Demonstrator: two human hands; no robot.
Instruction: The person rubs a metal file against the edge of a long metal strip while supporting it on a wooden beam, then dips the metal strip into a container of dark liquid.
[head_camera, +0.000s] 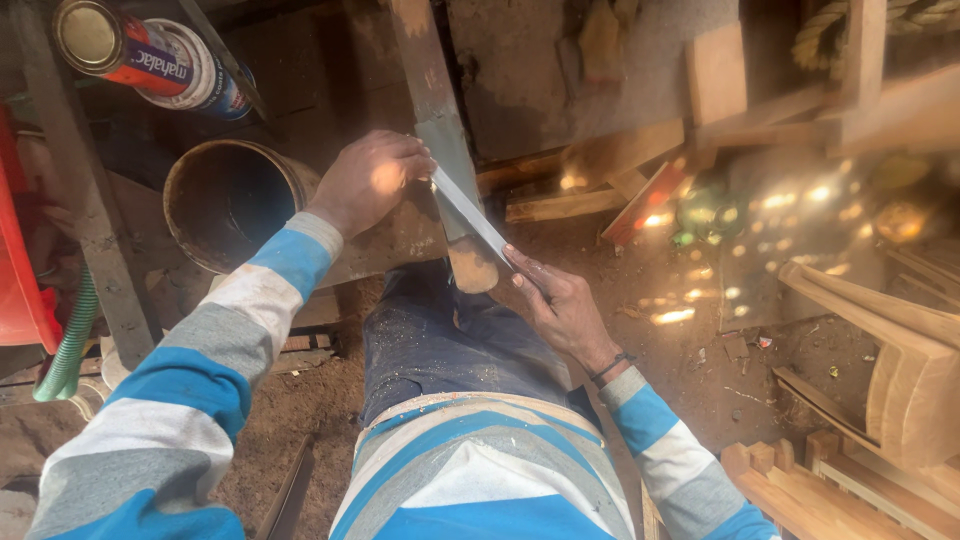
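Observation:
My left hand (368, 180) is closed around the far end of a flat grey metal file (470, 215). My right hand (562, 305) grips the file's near end with fingers along the blade. The file lies slantwise across a long, upright wooden piece (440, 120) whose rounded lower end rests against my knee. I wear a blue, white and grey striped shirt and dusty jeans.
An empty round bucket (230, 200) stands on the dirt floor at left, with two tin cans (150, 55) above it. A red container (20, 260) and green hose (70, 340) are at far left. Wooden furniture parts (880, 380) and offcuts (640, 190) lie at right.

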